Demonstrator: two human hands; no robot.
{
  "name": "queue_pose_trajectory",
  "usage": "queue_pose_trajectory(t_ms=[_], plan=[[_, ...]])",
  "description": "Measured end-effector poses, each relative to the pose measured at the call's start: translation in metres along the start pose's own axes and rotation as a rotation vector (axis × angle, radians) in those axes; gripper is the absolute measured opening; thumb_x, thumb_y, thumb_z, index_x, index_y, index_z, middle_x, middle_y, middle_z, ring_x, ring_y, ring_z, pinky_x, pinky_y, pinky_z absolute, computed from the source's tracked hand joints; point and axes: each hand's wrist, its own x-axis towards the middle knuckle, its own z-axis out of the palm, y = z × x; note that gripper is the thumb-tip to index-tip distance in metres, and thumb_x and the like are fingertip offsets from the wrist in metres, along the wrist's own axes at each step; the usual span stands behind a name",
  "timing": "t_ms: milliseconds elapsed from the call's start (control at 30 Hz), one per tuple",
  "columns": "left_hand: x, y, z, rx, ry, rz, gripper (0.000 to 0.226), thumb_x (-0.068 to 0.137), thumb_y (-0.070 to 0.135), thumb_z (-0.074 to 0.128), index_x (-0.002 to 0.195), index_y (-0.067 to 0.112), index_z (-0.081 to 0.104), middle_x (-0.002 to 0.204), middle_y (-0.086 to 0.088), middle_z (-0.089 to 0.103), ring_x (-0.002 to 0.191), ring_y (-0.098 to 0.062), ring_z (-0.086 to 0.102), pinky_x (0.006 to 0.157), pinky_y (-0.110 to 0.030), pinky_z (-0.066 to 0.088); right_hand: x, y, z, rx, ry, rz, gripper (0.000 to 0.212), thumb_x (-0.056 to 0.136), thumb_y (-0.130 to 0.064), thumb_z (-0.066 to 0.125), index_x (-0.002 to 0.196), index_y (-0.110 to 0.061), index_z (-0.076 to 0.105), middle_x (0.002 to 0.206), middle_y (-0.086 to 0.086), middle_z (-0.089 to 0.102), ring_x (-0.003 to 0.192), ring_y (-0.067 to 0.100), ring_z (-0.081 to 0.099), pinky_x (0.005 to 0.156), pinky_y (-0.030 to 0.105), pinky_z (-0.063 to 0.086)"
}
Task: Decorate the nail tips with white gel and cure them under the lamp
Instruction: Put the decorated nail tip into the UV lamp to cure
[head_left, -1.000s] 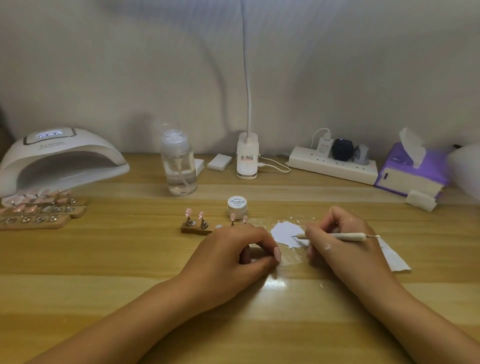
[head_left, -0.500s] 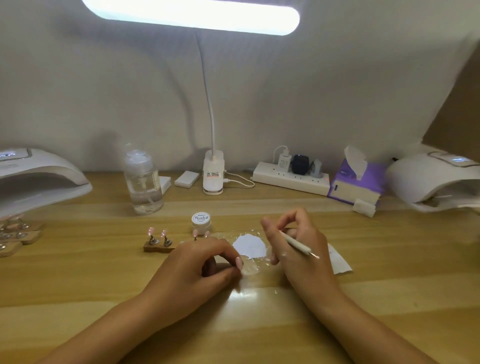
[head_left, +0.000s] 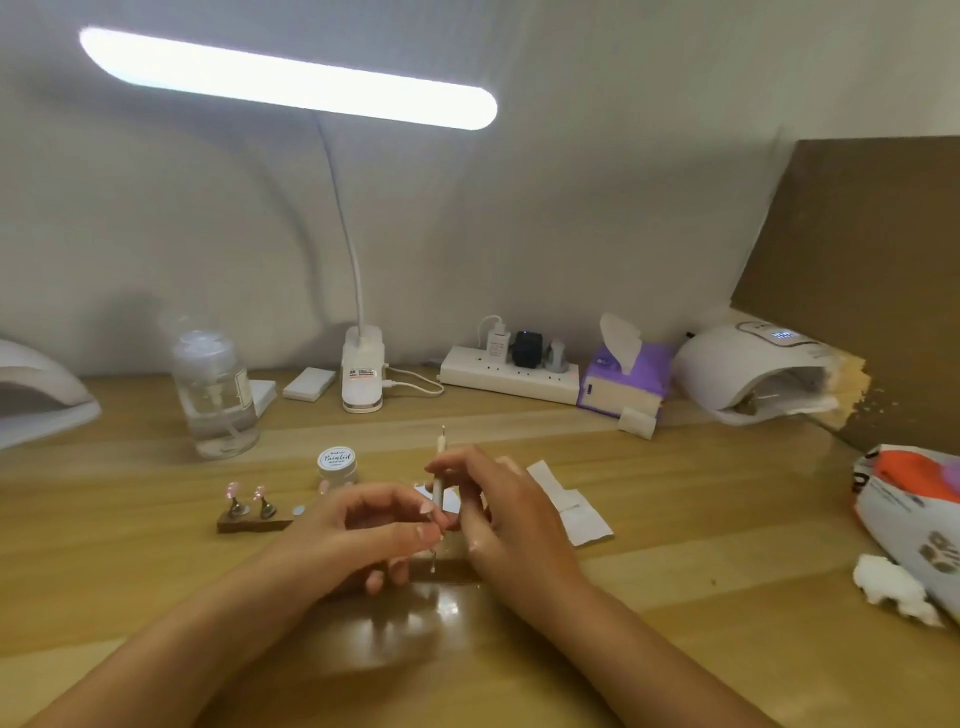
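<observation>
Wooden desk (head_left: 675, 519): right hand (head_left: 511, 514) pinches tool (head_left: 442, 441) near upright, white-dabbed end down; left hand (head_left: 337, 535) curled against its shaft (what it holds, cannot tell); two pink nail tips (head_left: 232, 488) on stand (head_left: 254, 524) left of hands, gel jar (head_left: 337, 460) just behind, left lamp (head_left: 36, 400) and right lamp (head_left: 748, 374) at desk ends.

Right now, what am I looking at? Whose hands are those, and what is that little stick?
The camera sits on a person's head, looking down at their own hands over a wooden table. The right hand pinches a thin dotting stick, held upright. The left hand curls beside it; what it holds is hidden. On the table are a little gel jar, pink nail tips on a wooden stand, a clear bottle, and two white curing lamps, the left lamp and the right lamp. A desk lamp shines above.
</observation>
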Motion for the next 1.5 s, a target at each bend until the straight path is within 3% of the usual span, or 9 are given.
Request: queue_pose_trajectory(t_ms=[200,300,433,533,667,833,1100,1333,1500], plan=[[0.003,-0.002,-0.002,-0.058,-0.028,-0.011,0.042,0.056,0.045,0.091,0.086,0.02,0.075,0.113,-0.006,0.073,0.049,-0.005,0.048,0.046,-0.014,0.041,0.001,-0.007,-0.022,0.079,0.055,-0.031,0.058,0.087,-0.003,0.042,0.126,-0.045,0.047,0.1,-0.022,0.065,0.078,0.006,0.063,0.07,0.035,0.054],[0.004,-0.002,-0.002,-0.067,-0.051,-0.027,0.047,0.054,0.049,0.092,0.087,0.021,0.075,0.115,-0.004,0.073,0.052,-0.005,0.049,0.047,-0.015,0.042,0.022,0.016,-0.071,0.165,0.456,0.116,0.039,0.08,-0.009,0.042,0.103,-0.039,0.052,0.089,-0.016,0.069,0.072,0.011,0.065,0.066,0.037,0.056],[0.007,0.0,0.003,-0.073,-0.064,-0.054,0.034,0.062,0.038,0.09,0.086,0.018,0.075,0.112,-0.006,0.073,0.05,-0.005,0.048,0.044,-0.015,0.039,0.035,0.106,-0.158,0.169,1.006,0.658,0.013,0.091,-0.014,0.049,0.103,-0.018,0.047,0.107,0.01,0.067,0.1,0.035,0.064,0.088,0.051,0.052],[0.011,0.004,0.007,-0.122,-0.063,-0.092,0.015,0.067,0.021,0.083,0.08,0.019,0.075,0.11,-0.007,0.074,0.049,-0.007,0.045,0.042,-0.015,0.035,0.022,0.175,-0.182,-0.122,0.722,0.992,0.026,0.097,-0.02,0.052,0.117,-0.003,0.053,0.115,0.021,0.063,0.1,0.039,0.06,0.083,0.046,0.049],[0.017,-0.002,0.008,-0.149,-0.069,-0.112,0.014,0.065,0.019,0.084,0.077,0.017,0.075,0.11,-0.009,0.074,0.044,-0.007,0.041,0.039,-0.015,0.033,0.022,0.217,-0.196,-0.283,0.578,1.044,0.031,0.1,-0.028,0.05,0.114,-0.002,0.063,0.118,0.025,0.064,0.106,0.042,0.06,0.078,0.038,0.043],[0.02,-0.001,0.006,-0.078,-0.142,-0.078,0.056,0.042,0.048,0.097,0.082,0.015,0.075,0.113,-0.007,0.073,0.039,-0.008,0.041,0.037,-0.015,0.034,0.038,0.233,-0.198,-0.347,0.453,1.068,0.044,0.097,-0.042,0.058,0.119,-0.005,0.063,0.121,0.024,0.062,0.111,0.041,0.059,0.084,0.038,0.044],[0.024,0.004,0.014,-0.094,-0.046,-0.12,0.013,0.064,0.018,0.077,0.077,0.015,0.075,0.109,-0.006,0.074,0.034,-0.009,0.037,0.034,-0.016,0.032,0.05,0.245,-0.201,-0.389,0.487,1.062,0.039,0.096,-0.039,0.061,0.12,-0.01,0.07,0.119,0.023,0.065,0.113,0.041,0.059,0.089,0.041,0.046],[0.023,0.01,0.03,-0.047,0.059,-0.083,0.036,0.055,0.038,0.09,0.08,0.018,0.074,0.107,0.001,0.075,0.039,-0.01,0.04,0.037,-0.017,0.036,0.053,0.258,-0.202,-0.401,0.617,1.119,0.037,0.095,-0.029,0.064,0.118,0.0,0.067,0.122,0.026,0.063,0.115,0.044,0.059,0.091,0.046,0.048],[0.061,0.031,0.092,-0.042,0.131,0.016,0.017,0.071,0.029,0.084,0.086,0.024,0.077,0.086,0.009,0.075,0.047,-0.007,0.053,0.046,-0.015,0.042,0.048,0.263,-0.204,-0.329,0.676,1.118,0.036,0.097,-0.029,0.061,0.118,0.0,0.065,0.122,0.026,0.064,0.115,0.043,0.06,0.086,0.042,0.048]])
